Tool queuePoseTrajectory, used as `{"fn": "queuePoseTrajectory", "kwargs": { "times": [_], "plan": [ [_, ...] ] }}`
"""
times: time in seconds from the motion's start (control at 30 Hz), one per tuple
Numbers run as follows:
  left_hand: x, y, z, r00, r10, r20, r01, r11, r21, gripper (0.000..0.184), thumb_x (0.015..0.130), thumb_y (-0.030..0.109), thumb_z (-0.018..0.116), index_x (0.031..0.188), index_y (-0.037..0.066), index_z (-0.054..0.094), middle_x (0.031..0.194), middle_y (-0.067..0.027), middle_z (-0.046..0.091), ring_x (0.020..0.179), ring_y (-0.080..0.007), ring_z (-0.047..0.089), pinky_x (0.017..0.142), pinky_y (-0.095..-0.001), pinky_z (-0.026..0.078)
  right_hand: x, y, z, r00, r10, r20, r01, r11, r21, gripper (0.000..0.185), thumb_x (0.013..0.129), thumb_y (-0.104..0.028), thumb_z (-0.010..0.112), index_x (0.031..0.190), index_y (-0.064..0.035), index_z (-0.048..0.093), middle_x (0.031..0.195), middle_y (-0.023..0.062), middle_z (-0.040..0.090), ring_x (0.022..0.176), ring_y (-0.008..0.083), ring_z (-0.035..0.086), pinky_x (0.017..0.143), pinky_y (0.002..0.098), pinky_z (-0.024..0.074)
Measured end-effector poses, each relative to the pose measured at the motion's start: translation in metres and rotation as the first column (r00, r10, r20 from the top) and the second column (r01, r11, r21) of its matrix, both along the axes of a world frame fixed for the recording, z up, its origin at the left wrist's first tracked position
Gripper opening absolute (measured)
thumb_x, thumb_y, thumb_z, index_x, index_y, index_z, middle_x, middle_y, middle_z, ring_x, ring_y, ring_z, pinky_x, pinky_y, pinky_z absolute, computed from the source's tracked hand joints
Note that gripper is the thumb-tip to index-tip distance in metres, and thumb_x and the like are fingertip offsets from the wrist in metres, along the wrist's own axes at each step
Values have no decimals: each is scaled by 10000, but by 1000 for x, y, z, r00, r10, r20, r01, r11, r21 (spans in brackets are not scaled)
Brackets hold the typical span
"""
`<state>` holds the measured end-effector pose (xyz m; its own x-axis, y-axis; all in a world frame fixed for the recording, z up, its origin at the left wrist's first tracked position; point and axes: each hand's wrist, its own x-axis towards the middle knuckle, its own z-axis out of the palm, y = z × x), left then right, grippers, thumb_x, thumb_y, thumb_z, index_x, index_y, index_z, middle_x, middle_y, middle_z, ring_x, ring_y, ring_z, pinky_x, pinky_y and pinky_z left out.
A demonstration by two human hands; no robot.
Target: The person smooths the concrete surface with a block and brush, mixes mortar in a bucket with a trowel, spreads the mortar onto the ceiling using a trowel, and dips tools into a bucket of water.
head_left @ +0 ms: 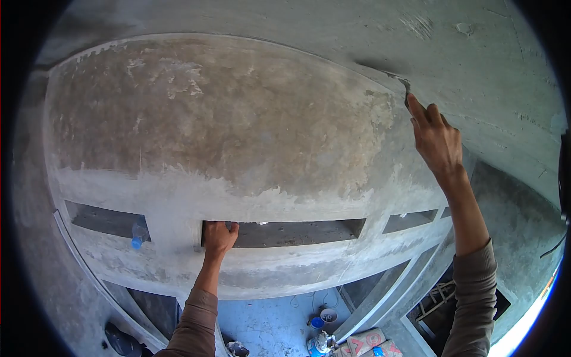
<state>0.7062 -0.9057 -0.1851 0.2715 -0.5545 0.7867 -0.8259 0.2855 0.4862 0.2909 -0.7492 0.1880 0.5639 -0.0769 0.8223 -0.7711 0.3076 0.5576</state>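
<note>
My right hand (pixel 438 138) is raised at the upper right, its fingers wrapped round the handle of a trowel (pixel 407 87). The trowel's thin blade lies against the seam between the plastered wall (pixel 238 119) and the grey ceiling (pixel 476 65). Lower down, my left hand (pixel 220 237) rests at the left end of a long recess (pixel 297 232) in the wall. Its fingers are curled inside the opening, partly hidden, and whether they hold anything does not show.
A plastic bottle (pixel 138 233) lies in the left recess. Far below on the blue floor (pixel 262 321) are buckets (pixel 328 315), a blue and white container (pixel 321 344) and printed sacks (pixel 364 342). Wooden pieces show in a dark opening (pixel 437 300) at the lower right.
</note>
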Motion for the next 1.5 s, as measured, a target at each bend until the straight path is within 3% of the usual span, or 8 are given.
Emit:
{"fn": "queuePoseTrajectory", "kwargs": {
  "times": [0.2,0.4,0.6,0.83,1.0,1.3,1.4,1.5],
  "plan": [
    [1,2,2,1000,-14,1,14,1000,17,560,830,243,769,1324,23,626,1328,-257,621,1244,-464,564,1072,-486,485,57,28,-2,950,291,-113,-298,953,-53,614,943,-114,696,1512,-215,490,906,36,594,742,160,693,568,326,654],
    [-1,-2,-4,1000,26,18,-26,1000,17,558,843,269,755,1333,35,628,1336,-241,627,1235,-453,575,1070,-489,484,50,-42,-1,999,-35,40,34,999,15,537,992,-128,616,1503,-208,469,1003,64,623,765,221,715,591,373,655],
    [0,1,3,998,33,44,-37,996,80,552,864,327,739,1328,44,642,1319,-235,646,1229,-440,588,1069,-486,487,25,24,-24,930,364,-47,-365,930,-28,595,943,-149,718,1500,-258,539,912,27,628,705,143,684,556,321,648],
    [-1,0,-1,998,41,52,-43,998,47,555,862,325,742,1323,30,646,1337,-245,631,1263,-449,560,1096,-481,467,28,68,-2,839,531,-120,-544,829,-130,581,910,-157,761,1455,-275,599,895,-7,641,660,77,640,535,288,638],
    [1,-4,-4,1000,17,22,-17,1000,20,556,847,294,744,1324,28,642,1351,-252,617,1275,-458,541,1112,-493,450,14,42,-8,998,68,9,-67,997,-48,592,953,-118,687,1498,-261,509,912,17,617,739,153,713,561,308,659],
    [-2,-2,-1,1000,1,14,-2,998,59,545,838,279,752,1323,54,646,1352,-257,611,1263,-467,546,1096,-502,458,14,86,-21,910,415,12,-411,904,-118,538,963,-144,702,1476,-250,579,867,12,633,656,103,650,547,320,645],
    [-3,3,2,1000,1,12,-1,998,64,544,838,280,752,1323,56,648,1361,-255,607,1269,-468,542,1108,-497,448,16,86,-9,909,407,-91,-416,902,-113,579,956,-136,692,1499,-262,535,919,25,623,727,146,703,528,317,641],
    [-2,-2,-4,999,16,28,-17,998,55,553,840,290,746,1333,60,648,1374,-249,606,1284,-469,532,1127,-490,434,20,66,-13,987,158,-20,-159,983,-87,596,937,-116,701,1494,-250,536,920,34,628,742,168,714,519,327,635]
  ]
}}
